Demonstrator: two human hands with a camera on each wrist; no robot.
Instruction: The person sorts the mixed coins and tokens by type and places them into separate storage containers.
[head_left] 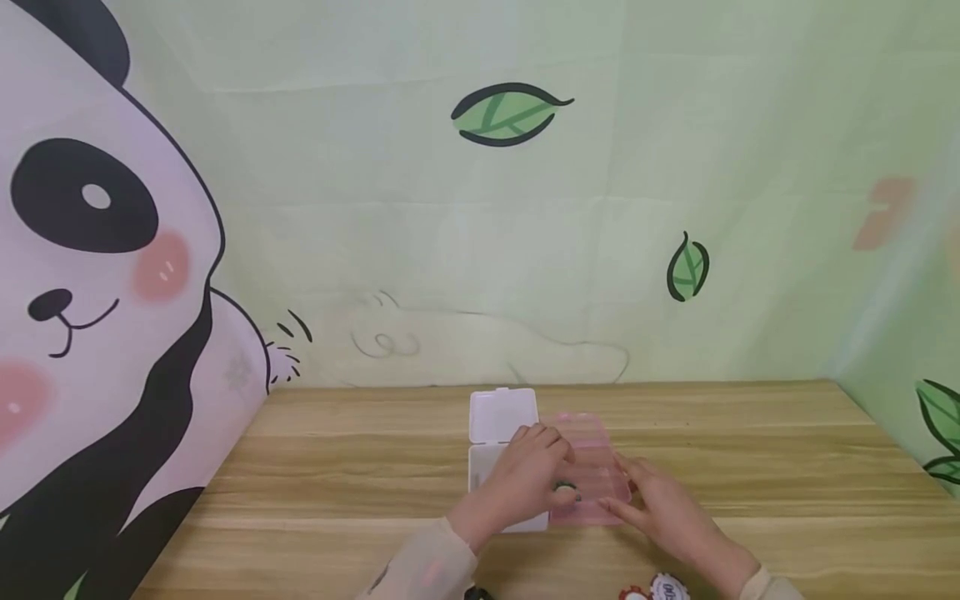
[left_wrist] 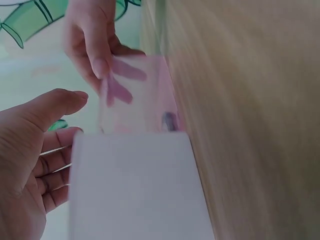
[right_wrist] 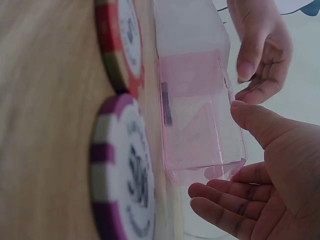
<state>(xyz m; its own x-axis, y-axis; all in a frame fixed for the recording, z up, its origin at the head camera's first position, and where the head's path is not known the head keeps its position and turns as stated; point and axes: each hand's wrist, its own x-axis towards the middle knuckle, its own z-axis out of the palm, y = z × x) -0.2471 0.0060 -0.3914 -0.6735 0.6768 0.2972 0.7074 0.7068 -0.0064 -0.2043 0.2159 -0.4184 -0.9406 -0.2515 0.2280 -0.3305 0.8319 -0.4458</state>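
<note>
A translucent pink plastic box (head_left: 592, 467) lies on the table against the right side of a white box (head_left: 504, 417) that has two sections. My right hand (head_left: 663, 504) grips the pink box's right end, thumb on the near side and fingers farther back. My left hand (head_left: 525, 471) is over the white box and the pink box's left edge. In the left wrist view its thumb and fingers stand apart with nothing between them. A small dark object (right_wrist: 166, 103) shows through the pink wall; its kind is unclear.
Near the table's front edge lie a red-and-white poker chip (right_wrist: 120, 42) and a purple-and-white poker chip (right_wrist: 125, 167). A black object (head_left: 476, 593) is partly cut off at the bottom edge. A printed panda cloth (head_left: 337, 208) hangs behind the wooden table (head_left: 337, 467).
</note>
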